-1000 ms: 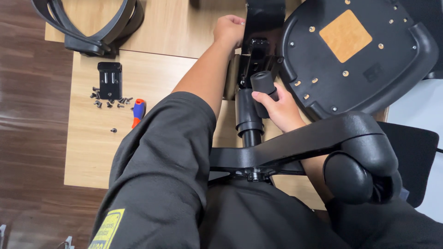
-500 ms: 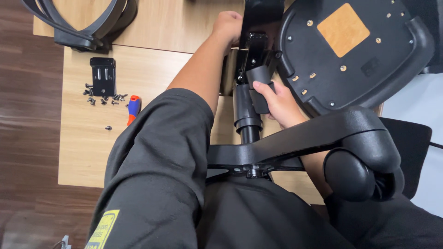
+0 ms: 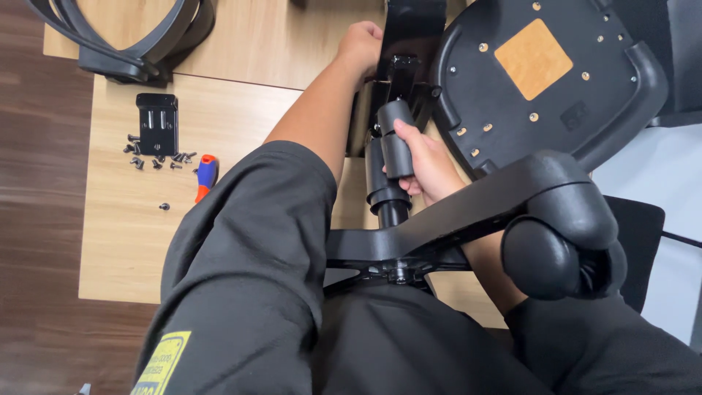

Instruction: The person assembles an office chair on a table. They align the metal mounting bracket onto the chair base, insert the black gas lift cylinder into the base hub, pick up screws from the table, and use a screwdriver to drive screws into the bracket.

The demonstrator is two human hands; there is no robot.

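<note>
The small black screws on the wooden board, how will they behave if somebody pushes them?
The small black screws look light and loose, so a push would probably scatter them. Their round shafts may roll across the smooth wooden board, perhaps off its edge.

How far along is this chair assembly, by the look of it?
Done: the wheeled base already carries the black column. In hand: the right hand grips a black handle by the column, while the left hand steadies the mechanism beside the upturned seat. Left: armrests, a bracket, loose screws and a screwdriver lie unused on the table.
</note>
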